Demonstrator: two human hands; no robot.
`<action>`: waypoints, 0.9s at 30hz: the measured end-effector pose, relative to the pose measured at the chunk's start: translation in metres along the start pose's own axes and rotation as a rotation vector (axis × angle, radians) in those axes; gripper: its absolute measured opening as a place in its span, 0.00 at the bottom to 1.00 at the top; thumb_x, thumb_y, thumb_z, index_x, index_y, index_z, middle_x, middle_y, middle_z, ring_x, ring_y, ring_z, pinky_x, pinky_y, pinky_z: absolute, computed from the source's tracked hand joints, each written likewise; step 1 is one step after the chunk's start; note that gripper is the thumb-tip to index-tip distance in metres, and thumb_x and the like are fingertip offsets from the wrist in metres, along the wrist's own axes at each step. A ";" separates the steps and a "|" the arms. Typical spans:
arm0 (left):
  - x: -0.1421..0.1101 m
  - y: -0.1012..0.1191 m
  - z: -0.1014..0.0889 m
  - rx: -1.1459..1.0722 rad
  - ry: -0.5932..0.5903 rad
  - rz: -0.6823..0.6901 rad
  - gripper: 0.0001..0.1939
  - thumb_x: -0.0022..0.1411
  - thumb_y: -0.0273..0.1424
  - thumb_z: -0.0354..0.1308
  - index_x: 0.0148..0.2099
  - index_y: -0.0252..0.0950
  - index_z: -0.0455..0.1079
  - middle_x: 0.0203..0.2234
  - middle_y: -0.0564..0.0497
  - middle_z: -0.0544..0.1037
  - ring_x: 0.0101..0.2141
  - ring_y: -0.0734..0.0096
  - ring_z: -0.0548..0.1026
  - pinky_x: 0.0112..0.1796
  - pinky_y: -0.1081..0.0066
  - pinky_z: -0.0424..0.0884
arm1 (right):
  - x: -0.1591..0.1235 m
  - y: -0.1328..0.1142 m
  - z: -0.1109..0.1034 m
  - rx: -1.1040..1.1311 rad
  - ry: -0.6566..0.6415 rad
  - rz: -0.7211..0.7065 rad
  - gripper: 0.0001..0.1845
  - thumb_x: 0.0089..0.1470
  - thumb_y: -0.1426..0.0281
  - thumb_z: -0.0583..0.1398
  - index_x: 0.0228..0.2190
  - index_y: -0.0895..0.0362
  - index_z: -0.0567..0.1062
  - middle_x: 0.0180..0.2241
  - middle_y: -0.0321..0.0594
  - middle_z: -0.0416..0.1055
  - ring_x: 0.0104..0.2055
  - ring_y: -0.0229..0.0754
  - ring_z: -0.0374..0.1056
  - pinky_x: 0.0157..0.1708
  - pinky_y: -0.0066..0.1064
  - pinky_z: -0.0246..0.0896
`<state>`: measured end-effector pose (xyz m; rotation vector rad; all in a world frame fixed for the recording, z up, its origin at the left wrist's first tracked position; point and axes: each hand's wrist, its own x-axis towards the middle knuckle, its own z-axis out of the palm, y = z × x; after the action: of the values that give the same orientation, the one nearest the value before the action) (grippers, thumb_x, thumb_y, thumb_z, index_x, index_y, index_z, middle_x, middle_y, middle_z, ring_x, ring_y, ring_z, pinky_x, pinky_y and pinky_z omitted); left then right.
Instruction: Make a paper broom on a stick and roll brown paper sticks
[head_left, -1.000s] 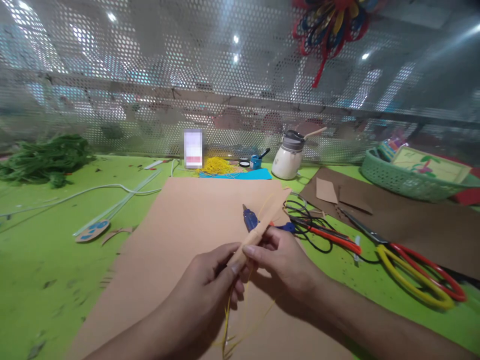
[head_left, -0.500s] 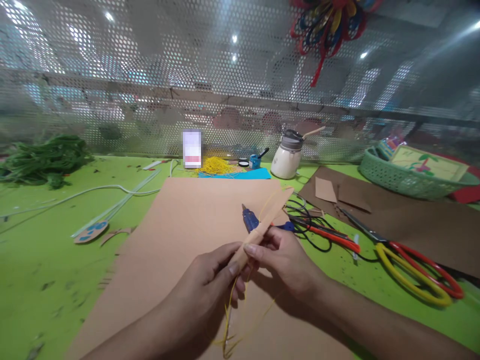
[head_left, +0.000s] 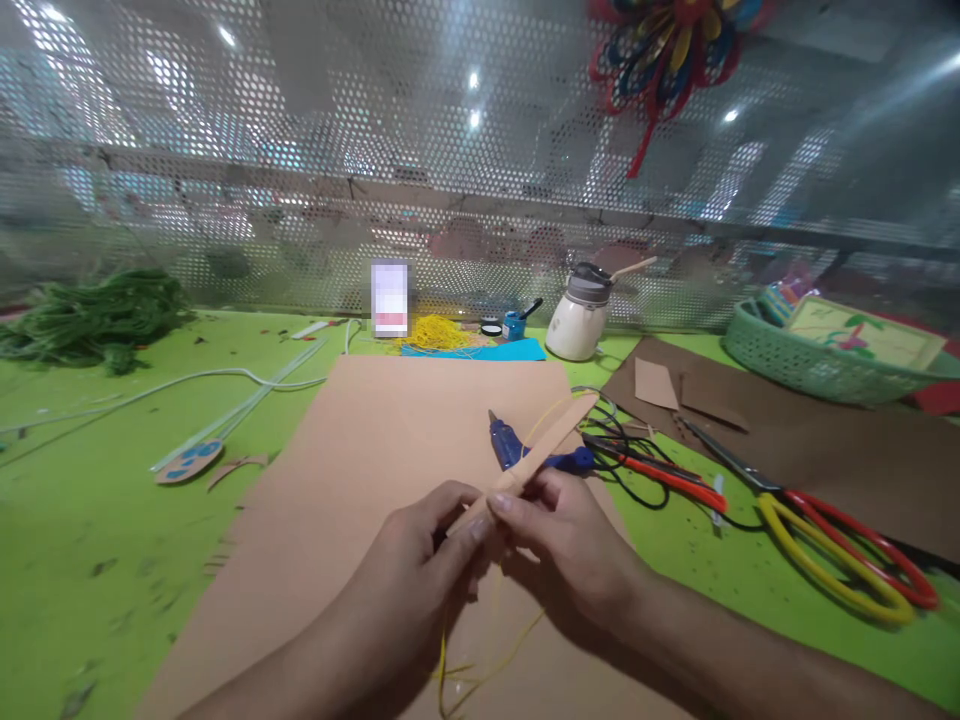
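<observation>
Between my two hands is a narrow tan strip of folded paper or card (head_left: 551, 440), slanting up to the right. My left hand (head_left: 427, 555) pinches its lower end between thumb and fingers. Just above, my right hand (head_left: 570, 530) grips the strip with the thumb on top. Thin yellow string (head_left: 444, 650) hangs below my hands, and a loop of it shows beside the strip. Under the hands lies a large tan sheet (head_left: 375, 430). A blue glue gun (head_left: 506, 440) rests on it, just behind the strip, its body partly hidden.
Large scissors (head_left: 765, 485) and red-handled pliers or cutters (head_left: 667, 480) lie right, among black cord. Behind stand a white jar (head_left: 577, 325), a small blue paint pot (head_left: 514, 325), yellow string (head_left: 435, 333) and a green basket (head_left: 795, 355). Green string (head_left: 97, 315) and glue sticks (head_left: 240, 405) are left.
The strip has tipped slightly lower, with my hands still on it. The dangling yellow string has shifted a little. The whole view has moved slightly.
</observation>
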<state>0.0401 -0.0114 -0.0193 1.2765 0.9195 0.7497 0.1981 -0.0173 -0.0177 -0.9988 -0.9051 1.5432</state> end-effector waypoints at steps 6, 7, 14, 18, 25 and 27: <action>0.004 0.000 -0.001 -0.070 -0.021 -0.015 0.15 0.62 0.42 0.59 0.38 0.33 0.71 0.25 0.51 0.73 0.21 0.77 0.66 0.23 0.75 0.63 | 0.002 -0.001 -0.006 -0.087 -0.075 -0.062 0.21 0.53 0.55 0.64 0.26 0.63 0.76 0.20 0.38 0.70 0.21 0.35 0.64 0.21 0.27 0.60; 0.005 0.000 -0.001 -0.114 -0.013 -0.021 0.15 0.61 0.42 0.60 0.37 0.33 0.71 0.25 0.51 0.73 0.21 0.77 0.65 0.22 0.75 0.62 | 0.002 -0.001 -0.006 -0.102 -0.079 -0.064 0.21 0.53 0.55 0.64 0.26 0.63 0.77 0.20 0.39 0.70 0.21 0.35 0.65 0.21 0.27 0.61; 0.004 0.000 0.001 -0.175 -0.009 -0.051 0.15 0.59 0.41 0.62 0.36 0.33 0.70 0.26 0.50 0.74 0.22 0.76 0.66 0.22 0.75 0.64 | 0.004 0.003 -0.007 -0.075 -0.090 -0.065 0.20 0.54 0.56 0.64 0.26 0.63 0.76 0.20 0.39 0.71 0.22 0.36 0.65 0.22 0.27 0.60; 0.004 0.004 0.000 -0.116 -0.039 -0.056 0.12 0.63 0.38 0.58 0.40 0.34 0.71 0.30 0.50 0.73 0.25 0.76 0.67 0.26 0.74 0.64 | 0.007 0.004 -0.010 -0.031 -0.082 -0.063 0.19 0.55 0.58 0.64 0.26 0.63 0.75 0.20 0.38 0.69 0.21 0.35 0.64 0.22 0.27 0.60; -0.001 0.013 0.004 -0.149 -0.126 -0.070 0.12 0.63 0.35 0.55 0.45 0.34 0.73 0.33 0.49 0.73 0.26 0.75 0.68 0.29 0.72 0.62 | 0.008 -0.005 -0.017 -0.034 -0.127 -0.061 0.18 0.56 0.59 0.63 0.26 0.63 0.74 0.20 0.38 0.69 0.21 0.36 0.65 0.20 0.28 0.61; -0.002 0.013 0.005 -0.163 -0.141 -0.050 0.12 0.62 0.34 0.56 0.45 0.33 0.73 0.33 0.49 0.72 0.27 0.73 0.68 0.30 0.71 0.62 | 0.009 -0.006 -0.018 -0.032 -0.126 -0.047 0.18 0.55 0.59 0.63 0.26 0.63 0.73 0.20 0.38 0.69 0.20 0.37 0.65 0.19 0.28 0.61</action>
<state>0.0442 -0.0131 -0.0056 1.1438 0.7585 0.6722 0.2157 -0.0069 -0.0204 -0.9042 -1.0367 1.5697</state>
